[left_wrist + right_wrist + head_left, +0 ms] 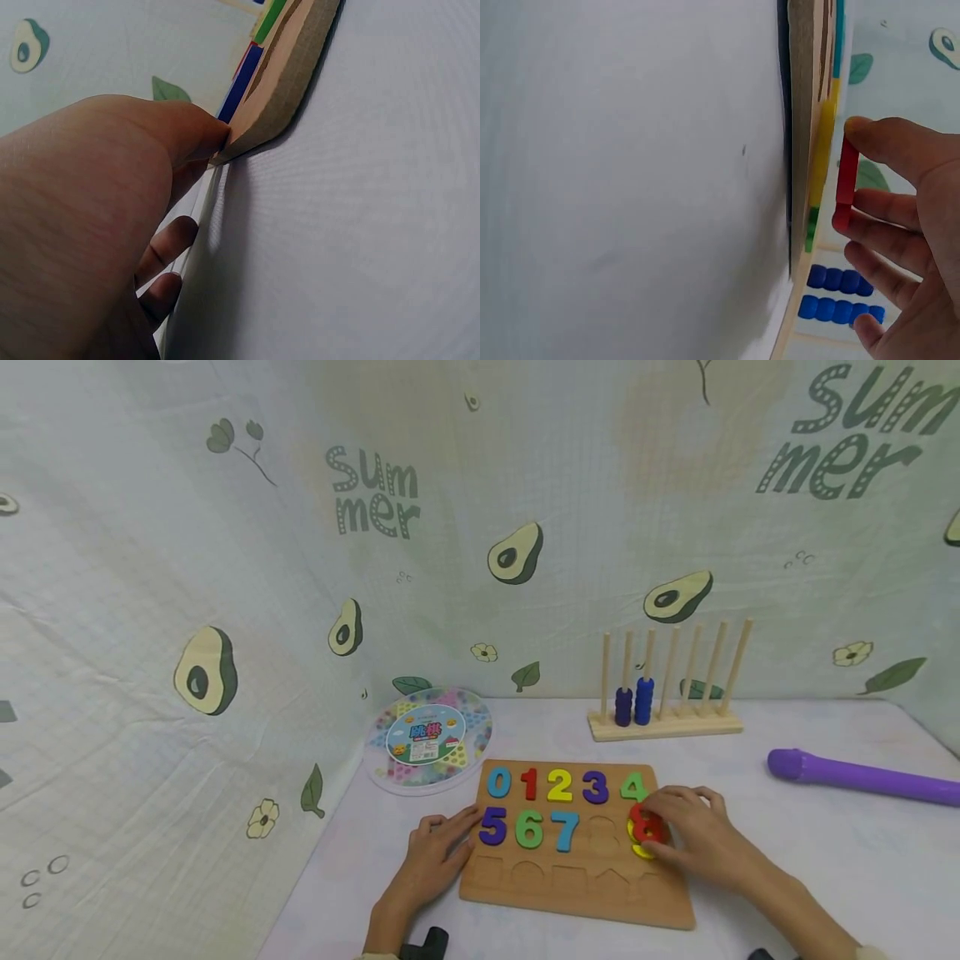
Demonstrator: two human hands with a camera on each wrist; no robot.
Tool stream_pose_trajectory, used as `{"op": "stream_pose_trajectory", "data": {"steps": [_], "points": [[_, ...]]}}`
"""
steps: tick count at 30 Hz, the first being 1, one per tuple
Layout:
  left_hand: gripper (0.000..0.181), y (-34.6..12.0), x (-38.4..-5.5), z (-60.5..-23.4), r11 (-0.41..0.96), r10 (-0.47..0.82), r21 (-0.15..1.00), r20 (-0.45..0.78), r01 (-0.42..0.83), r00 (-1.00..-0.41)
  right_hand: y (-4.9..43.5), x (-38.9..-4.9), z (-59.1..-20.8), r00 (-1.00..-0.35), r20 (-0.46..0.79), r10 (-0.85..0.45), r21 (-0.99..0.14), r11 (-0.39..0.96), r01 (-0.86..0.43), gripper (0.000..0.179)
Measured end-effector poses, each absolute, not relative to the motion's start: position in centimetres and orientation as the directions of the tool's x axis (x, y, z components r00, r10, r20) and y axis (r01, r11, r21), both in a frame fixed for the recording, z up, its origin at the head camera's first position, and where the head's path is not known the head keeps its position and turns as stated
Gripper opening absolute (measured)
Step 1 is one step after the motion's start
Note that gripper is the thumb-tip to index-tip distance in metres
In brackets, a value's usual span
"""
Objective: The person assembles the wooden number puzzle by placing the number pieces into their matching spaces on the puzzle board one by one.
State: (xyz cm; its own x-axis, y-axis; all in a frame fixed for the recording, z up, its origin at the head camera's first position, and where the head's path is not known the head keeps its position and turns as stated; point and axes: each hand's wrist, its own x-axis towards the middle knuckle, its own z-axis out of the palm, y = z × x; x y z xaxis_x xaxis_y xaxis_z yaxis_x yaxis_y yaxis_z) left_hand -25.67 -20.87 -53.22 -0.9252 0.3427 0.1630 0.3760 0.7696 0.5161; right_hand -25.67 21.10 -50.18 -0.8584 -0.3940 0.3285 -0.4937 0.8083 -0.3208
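My right hand [697, 831] pinches a red number 8 [647, 823] between thumb and fingers, over the right side of a wooden number board [566, 893]. In the right wrist view the red piece [847, 176] is edge-on, slightly above the board. Partly covered beneath it is a yellow piece [642, 852] at the end of the second row. My left hand [431, 860] rests at the board's left edge, its fingers fairly straight; the left wrist view shows the thumb [199, 131] touching the edge. Near it sits the purple 5 [493, 826]. An 8-shaped recess [602, 833] lies right of the blue 7 [565, 831].
Behind the board stands a wooden peg rack [667, 727] with blue beads on two pegs. A round, clear-edged game pack [427, 777] lies at the back left. On the right is a purple stick [870, 775]. A printed cloth [450, 627] hangs behind the table.
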Motion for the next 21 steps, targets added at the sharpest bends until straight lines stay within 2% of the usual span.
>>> {"op": "stream_pose_trajectory", "data": {"steps": [14, 21], "points": [[0.043, -20.9, -25.6, -53.4, 0.777, 0.343, 0.507, 0.157, 0.373, -0.926, 18.9, -25.4, -50.4, -0.833, 0.336, -0.441, -0.303, 0.786, -0.538, 0.047], [0.044, -20.9, -25.6, -53.5, 0.775, 0.345, 0.503, 0.171, 0.383, -0.923, 18.2, -25.5, -50.7, -0.844, 0.303, -0.442, -0.317, 0.789, -0.527, 0.046]]}}
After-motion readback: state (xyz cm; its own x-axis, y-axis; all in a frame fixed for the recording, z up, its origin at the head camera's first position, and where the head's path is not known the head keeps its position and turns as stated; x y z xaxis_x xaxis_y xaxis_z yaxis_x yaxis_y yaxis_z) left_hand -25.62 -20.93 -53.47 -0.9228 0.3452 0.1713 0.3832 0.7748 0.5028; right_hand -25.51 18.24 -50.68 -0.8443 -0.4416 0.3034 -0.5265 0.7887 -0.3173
